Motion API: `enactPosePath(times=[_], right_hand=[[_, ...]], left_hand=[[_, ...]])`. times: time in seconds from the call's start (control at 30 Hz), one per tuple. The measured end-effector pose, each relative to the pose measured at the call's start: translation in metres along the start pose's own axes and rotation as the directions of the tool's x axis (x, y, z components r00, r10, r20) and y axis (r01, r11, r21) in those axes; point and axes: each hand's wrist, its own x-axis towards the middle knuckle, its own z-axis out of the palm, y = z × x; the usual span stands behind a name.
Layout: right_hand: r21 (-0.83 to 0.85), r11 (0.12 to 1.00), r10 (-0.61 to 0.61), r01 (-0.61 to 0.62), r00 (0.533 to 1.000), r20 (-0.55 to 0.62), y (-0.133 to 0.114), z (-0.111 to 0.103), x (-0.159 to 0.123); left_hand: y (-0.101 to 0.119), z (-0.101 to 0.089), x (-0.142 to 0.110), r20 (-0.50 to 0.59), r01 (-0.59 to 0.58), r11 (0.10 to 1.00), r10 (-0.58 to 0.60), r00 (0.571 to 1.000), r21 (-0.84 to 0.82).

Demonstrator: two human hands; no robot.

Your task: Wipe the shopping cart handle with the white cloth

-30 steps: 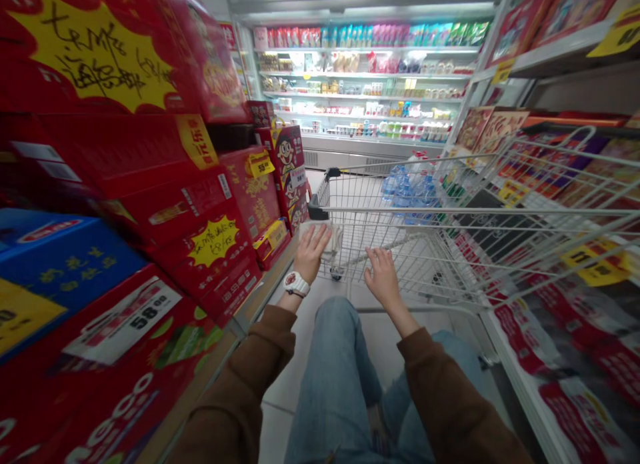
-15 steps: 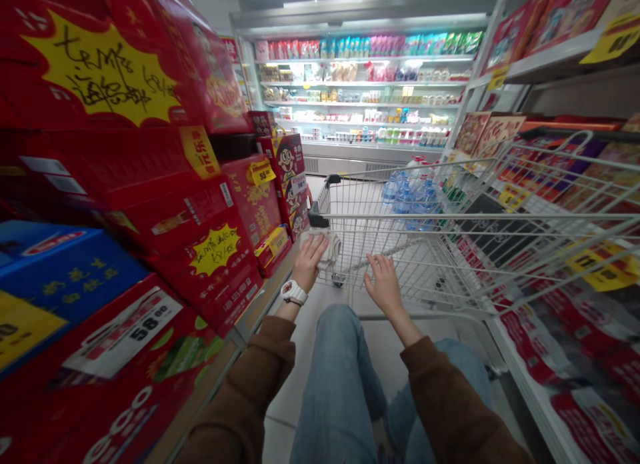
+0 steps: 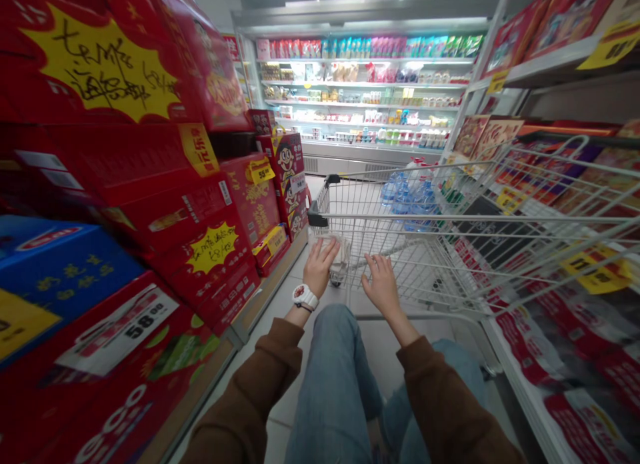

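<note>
The folded, off-white cloth (image 3: 343,252) looks soft and a little wrinkled, with layered edges. It is under the fingers of the left hand (image 3: 319,269), by the near left corner of the silver wire shopping cart (image 3: 400,219), just below the black plastic corner cap (image 3: 318,217). The cart has thin straight bars, crossing in a grid. To the left, glossy red cardboard boxes (image 3: 195,214) are stacked, rectangular in shape.

The fingers hide one part of the cloth, and its underside is not visible; I cannot tell if it touches the cart. The right side of the cart is cut off by the picture's border.

The left hand lies palm down, fingers extended over the cloth and not clenched; a round white watch (image 3: 305,297) is on its wrist. The right hand (image 3: 381,287) is empty, raised beside the cart's wires, its fingers loosely spread and slightly bent.
</note>
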Motion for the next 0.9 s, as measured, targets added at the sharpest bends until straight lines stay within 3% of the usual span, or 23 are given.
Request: enactPosePath(times=[0.13, 0.33, 0.47, 0.57, 0.73, 0.9], right_hand=[[-0.007, 1.000, -0.007, 0.007, 1.000, 0.007, 0.000, -0.002, 0.001], [0.001, 1.000, -0.020, 0.020, 0.999, 0.029, 0.003, -0.003, 0.000], [0.009, 1.000, 0.000, 0.000, 0.999, 0.036, 0.002, -0.002, 0.001], [0.006, 1.000, -0.004, 0.004, 0.999, 0.043, 0.003, -0.002, 0.002], [0.007, 1.000, -0.022, 0.022, 0.999, 0.039, 0.004, -0.003, 0.000], [-0.002, 1.000, -0.013, 0.013, 0.999, 0.034, 0.002, -0.003, 0.002]], left_hand=[[0.005, -0.003, -0.005, 0.021, -0.011, 1.000, 0.011, 1.000, -0.009], [0.023, -0.007, 0.021, -0.059, -0.010, 1.000, 0.010, 0.998, 0.005], [0.026, 0.005, 0.008, -0.010, 0.020, 1.000, -0.020, 1.000, -0.013], [0.026, 0.004, -0.002, 0.030, 0.018, 0.999, -0.017, 0.999, -0.041], [0.031, -0.005, 0.015, -0.007, -0.003, 0.999, 0.003, 1.000, -0.051], [0.034, 0.004, 0.016, 0.031, 0.022, 0.999, -0.022, 0.999, -0.028]])
